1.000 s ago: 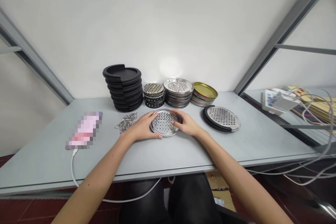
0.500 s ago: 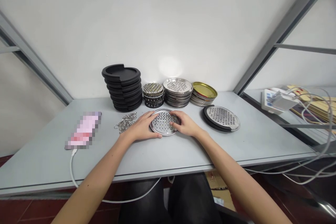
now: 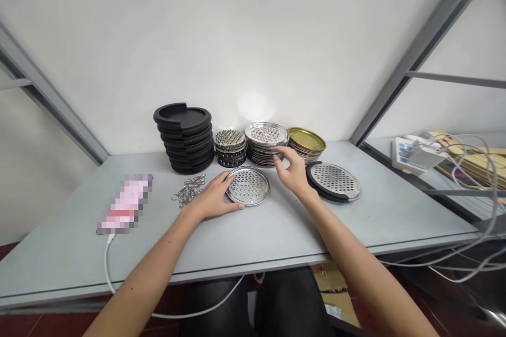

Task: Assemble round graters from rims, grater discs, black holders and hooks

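Note:
A round metal grater plate [image 3: 247, 186], perforated with a raised rim, lies flat on the table. My left hand [image 3: 211, 196] holds its left edge, thumb at the near side and fingers at the far side. My right hand [image 3: 293, 171] is off the plate, empty, with fingers apart and bent. It hovers to the right of the plate, in front of a stack of similar grater plates [image 3: 266, 134] and a stack of gold-coloured lids [image 3: 307, 139]. Just right of that hand rests a grater plate set in a black holder [image 3: 336, 181].
Black round holders [image 3: 184, 137] stand in a tall stack at the back left, beside spiked metal discs [image 3: 230, 139]. Small metal rings or clips [image 3: 188, 189] lie left of my left hand. A phone [image 3: 125, 204] with a white cable [image 3: 107, 258] occupies the table's left side.
My right hand has let go of the plate's right side and moved right and slightly up, its fingers lifted. My left hand stays at the plate's left edge.

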Demonstrator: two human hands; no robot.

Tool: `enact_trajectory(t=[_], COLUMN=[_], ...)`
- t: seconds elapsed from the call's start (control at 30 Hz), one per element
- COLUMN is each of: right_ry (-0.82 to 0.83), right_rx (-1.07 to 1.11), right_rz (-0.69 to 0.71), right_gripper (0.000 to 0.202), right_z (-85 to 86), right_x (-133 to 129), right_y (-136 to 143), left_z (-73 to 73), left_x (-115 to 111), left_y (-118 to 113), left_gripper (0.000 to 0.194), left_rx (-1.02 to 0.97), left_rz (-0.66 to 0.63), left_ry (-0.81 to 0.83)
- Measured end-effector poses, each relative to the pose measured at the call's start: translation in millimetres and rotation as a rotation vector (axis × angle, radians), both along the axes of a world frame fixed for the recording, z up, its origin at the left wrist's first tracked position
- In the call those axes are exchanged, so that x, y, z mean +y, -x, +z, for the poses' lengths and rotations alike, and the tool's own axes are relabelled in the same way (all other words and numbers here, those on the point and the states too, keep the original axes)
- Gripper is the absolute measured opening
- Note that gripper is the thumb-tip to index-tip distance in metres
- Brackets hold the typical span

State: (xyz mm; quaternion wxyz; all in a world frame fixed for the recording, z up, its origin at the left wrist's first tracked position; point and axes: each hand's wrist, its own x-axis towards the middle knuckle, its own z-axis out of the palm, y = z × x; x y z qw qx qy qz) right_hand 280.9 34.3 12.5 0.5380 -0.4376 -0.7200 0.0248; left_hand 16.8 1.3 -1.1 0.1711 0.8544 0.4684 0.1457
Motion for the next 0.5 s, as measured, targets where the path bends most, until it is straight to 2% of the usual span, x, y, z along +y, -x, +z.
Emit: enact_trajectory(t=[0.13,0.33,0.5], right_ry=[-0.068,-0.122,-0.138], right_rx=[-0.069,-0.120,-0.101], right_rz=[-0.161,-0.239,-0.257], right_gripper=[0.029,0.023,0.021], right_z=[10.5,-4.7,-8.8], right_x=[19.8,46.8,48.7], right_y=[4.3,11.0,7.4], left_z=[-3.5,-0.7,4.0], left_x=[1.1,-0.3,-3.5], left_y=[1.3,0.7,-1.0], left_gripper=[0.092,0.088,0.084], left_rx=[-0.013,-0.007,0.014], left_rz=[0.001,-0.005,-0.014], left_ry=[-0.004,0.006,0.004])
